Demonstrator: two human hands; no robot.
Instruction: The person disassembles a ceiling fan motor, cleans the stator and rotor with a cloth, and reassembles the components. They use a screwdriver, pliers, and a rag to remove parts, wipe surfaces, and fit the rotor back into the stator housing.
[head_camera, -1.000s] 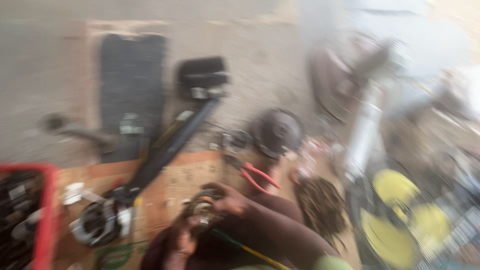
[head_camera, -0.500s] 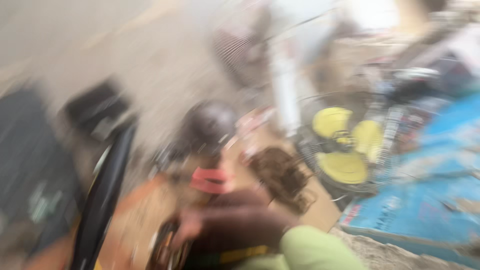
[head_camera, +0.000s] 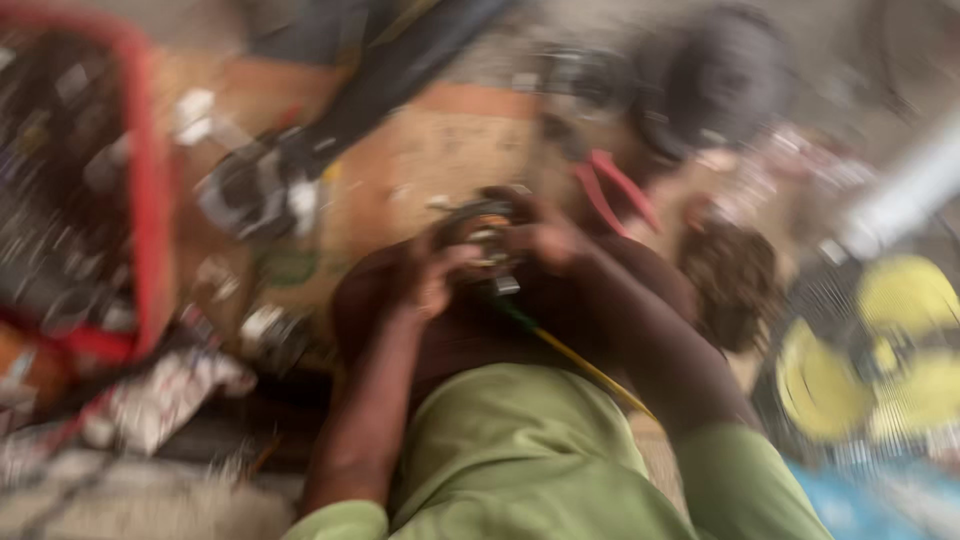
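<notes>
The picture is heavily blurred by motion. Both my hands meet on a small round dark part with a metal middle (head_camera: 482, 228), held over my knee. My left hand (head_camera: 432, 272) grips its left side and my right hand (head_camera: 545, 237) grips its right side. A thin yellow and green wire (head_camera: 570, 355) trails from the part down across my lap. Red-handled pliers (head_camera: 610, 190) lie on the cardboard sheet (head_camera: 440, 150) just beyond my right hand.
A red crate (head_camera: 150, 200) full of small parts stands at the left. A long dark bar (head_camera: 400, 70) and a round black housing (head_camera: 715, 80) lie farther out. At the right stands a fan with yellow blades (head_camera: 880, 340). A dark wiry clump (head_camera: 735, 280) lies nearby.
The view swung right toward the fan, then back left and down onto my hands. Both hands stay on the small round part throughout.
</notes>
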